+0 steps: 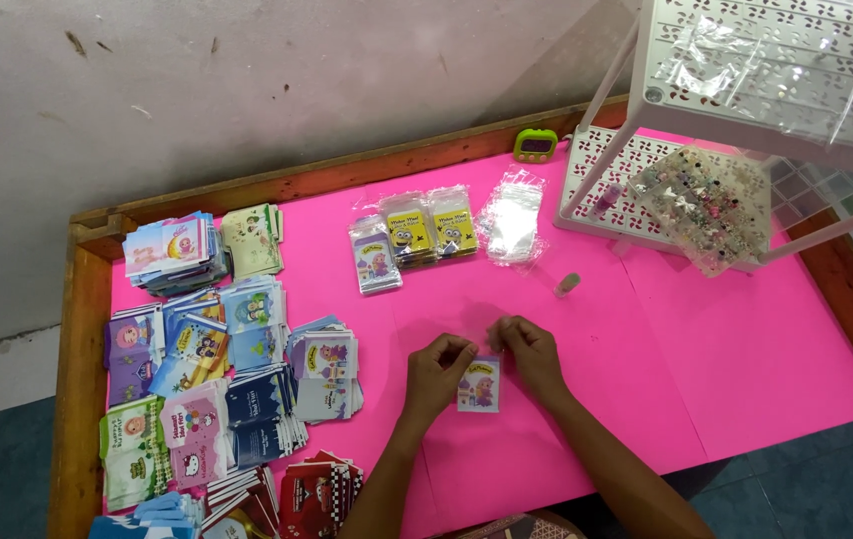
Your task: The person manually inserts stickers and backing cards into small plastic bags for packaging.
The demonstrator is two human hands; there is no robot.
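Left hand (438, 371) and right hand (529, 351) both pinch the top edge of a small printed card (479, 384), near-centre on the pink tabletop (746, 349). Card looks light, thin and bendy, possibly in a slick clear sleeve; best held by edges.

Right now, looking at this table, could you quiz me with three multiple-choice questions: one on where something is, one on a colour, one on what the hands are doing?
1. Where do the stacks of printed cards lie?
A. left part of the table
B. under the white rack
C. on the floor

2. What colour is the table cover?
A. green
B. pink
C. white

3. How is the small card held?
A. by one hand
B. by both hands
C. by no hand

Answers: 1 A, the stacks fill the left side. 2 B, the sheet is bright pink. 3 B, the left hand and right hand both pinch its top edge.
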